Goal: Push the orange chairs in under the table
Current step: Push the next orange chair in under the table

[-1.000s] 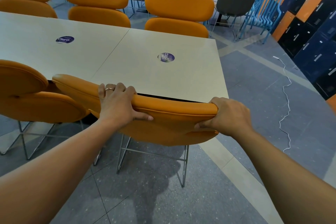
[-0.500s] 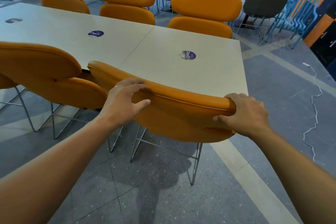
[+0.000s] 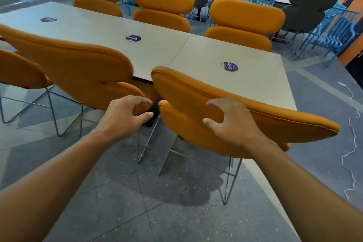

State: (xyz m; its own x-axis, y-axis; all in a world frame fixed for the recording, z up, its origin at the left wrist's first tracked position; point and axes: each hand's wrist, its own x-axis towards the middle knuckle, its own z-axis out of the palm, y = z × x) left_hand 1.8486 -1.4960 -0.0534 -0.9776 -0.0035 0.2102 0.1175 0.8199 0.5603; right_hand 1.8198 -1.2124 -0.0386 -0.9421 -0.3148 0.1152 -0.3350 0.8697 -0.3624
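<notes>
The nearest orange chair (image 3: 275,124) stands with its backrest against the near edge of the long beige table (image 3: 198,53). My right hand (image 3: 231,124) hovers at the left part of that backrest, fingers loosely curled, gripping nothing. My left hand (image 3: 123,116) hangs in front of the gap between this chair and a second orange chair (image 3: 78,68) to its left, fingers also loosely curled and empty. A third orange chair (image 3: 17,70) shows at the far left edge. Three more orange chairs (image 3: 165,6) stand along the table's far side.
Grey chairs (image 3: 306,10) and blue metal chairs (image 3: 334,31) with small tables fill the back of the room. A white cable (image 3: 351,143) snakes over the grey tiled floor on the right. Thin metal chair legs (image 3: 229,180) stand near my arms.
Both hands have let go of the nearest chair's backrest and shifted left. The view has turned left, bringing the second chair closer to the middle.
</notes>
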